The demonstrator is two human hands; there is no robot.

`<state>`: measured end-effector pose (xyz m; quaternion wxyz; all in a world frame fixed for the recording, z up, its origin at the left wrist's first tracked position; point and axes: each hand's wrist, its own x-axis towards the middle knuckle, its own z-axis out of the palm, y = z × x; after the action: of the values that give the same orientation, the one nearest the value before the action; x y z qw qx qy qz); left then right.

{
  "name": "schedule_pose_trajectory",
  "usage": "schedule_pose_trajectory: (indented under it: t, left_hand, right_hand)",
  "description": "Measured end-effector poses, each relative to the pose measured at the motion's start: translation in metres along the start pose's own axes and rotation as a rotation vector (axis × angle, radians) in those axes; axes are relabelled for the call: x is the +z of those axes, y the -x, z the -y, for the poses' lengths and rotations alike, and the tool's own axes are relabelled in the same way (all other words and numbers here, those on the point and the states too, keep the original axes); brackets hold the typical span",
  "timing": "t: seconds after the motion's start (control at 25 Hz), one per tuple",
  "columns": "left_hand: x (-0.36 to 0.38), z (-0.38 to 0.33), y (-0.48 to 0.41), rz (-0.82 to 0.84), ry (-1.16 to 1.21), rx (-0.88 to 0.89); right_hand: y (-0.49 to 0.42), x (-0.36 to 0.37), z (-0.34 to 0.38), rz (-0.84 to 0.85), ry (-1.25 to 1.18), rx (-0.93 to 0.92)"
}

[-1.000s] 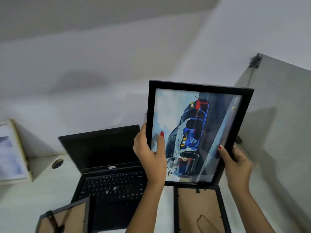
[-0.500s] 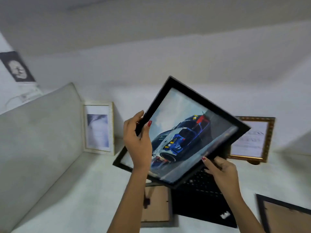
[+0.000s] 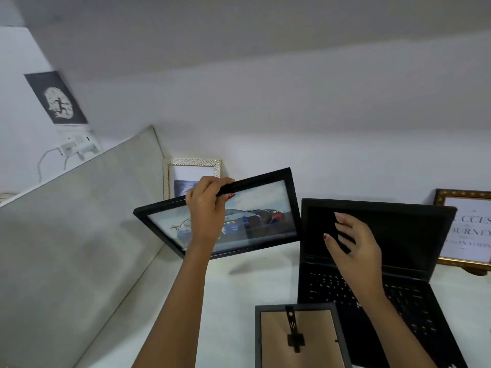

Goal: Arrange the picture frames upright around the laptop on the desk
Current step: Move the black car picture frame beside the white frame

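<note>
My left hand [image 3: 208,208] grips the top edge of a black frame with a race car picture [image 3: 255,216], held in landscape and tilted, above the desk left of the open black laptop [image 3: 398,243]. My right hand [image 3: 350,240] hovers open in front of the laptop screen, off the frame. A white-and-gold frame [image 3: 191,171] stands upright in the back left corner, partly behind the held frame. A gold frame with text [image 3: 467,229] stands upright right of the laptop. A grey frame [image 3: 300,338] lies face down in front of the laptop's left side, its stand showing.
A grey partition panel [image 3: 79,235] walls the desk's left side. The white desk [image 3: 239,288] runs to the white back wall. A dark poster [image 3: 57,98] and a wall socket with cables [image 3: 77,147] are on the left wall.
The car frame went from portrait at the right to landscape at the left of the laptop and lower. My right hand let go of it. The view swung left.
</note>
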<state>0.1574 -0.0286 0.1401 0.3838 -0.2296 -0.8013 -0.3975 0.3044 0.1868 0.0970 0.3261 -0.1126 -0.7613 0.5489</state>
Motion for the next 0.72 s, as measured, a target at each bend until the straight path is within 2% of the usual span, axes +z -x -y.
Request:
schedule_pose_trajectory:
  t: [0.12,0.24,0.36,0.44,0.52,0.6,0.72]
  left_hand:
    - [0.018,0.031,-0.016,0.087,0.004,0.096]
    - [0.040,0.060,-0.033,0.188,0.043,0.125]
    - [0.060,0.081,-0.046,0.273,0.075,0.178]
    - [0.074,0.088,-0.054,0.314,0.131,0.166]
    - [0.086,0.092,-0.059,0.334,0.171,0.152]
    - [0.098,0.093,-0.064,0.358,0.200,0.174]
    - [0.114,0.085,-0.091,0.387,0.252,0.243]
  right_hand:
    - [-0.031,0.033,0.006,0.030,0.124,-0.252]
    - [-0.074,0.073,0.018,0.139,0.285,-0.386]
    - [-0.112,0.111,0.022,0.332,0.649,-0.485]
    - [-0.132,0.131,0.023,0.450,0.923,-0.441]
    - [-0.146,0.141,0.026,0.470,1.042,-0.382]
    - [-0.157,0.141,0.029,0.423,1.009,-0.320]
    - [-0.169,0.135,0.028,0.260,0.917,-0.279]
